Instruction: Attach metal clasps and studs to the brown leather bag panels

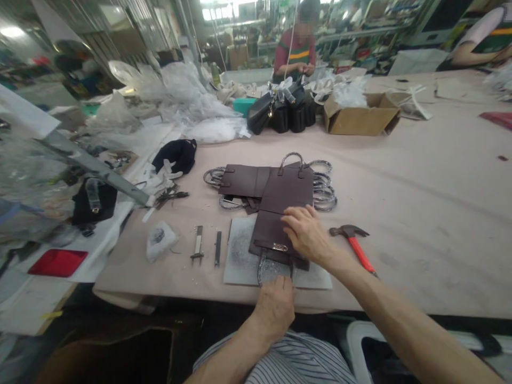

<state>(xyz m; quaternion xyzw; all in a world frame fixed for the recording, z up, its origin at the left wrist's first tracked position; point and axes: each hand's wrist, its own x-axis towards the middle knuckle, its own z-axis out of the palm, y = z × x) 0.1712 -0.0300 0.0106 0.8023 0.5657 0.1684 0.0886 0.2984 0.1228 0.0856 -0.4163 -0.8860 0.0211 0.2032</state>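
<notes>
A flat dark brown leather bag piece with a small gold clasp lies on a grey work mat near the table's front edge. My right hand rests flat on the piece, fingers stretched out beside the clasp. My left hand is at the mat's front edge, fingers curled round the wrapped handle loop of the piece. More brown pieces with wrapped handles are stacked just behind.
A red-handled hammer lies right of the mat. Two metal tools and a crumpled plastic packet lie left of it. Black bags and a cardboard box stand at the far side, where another person works.
</notes>
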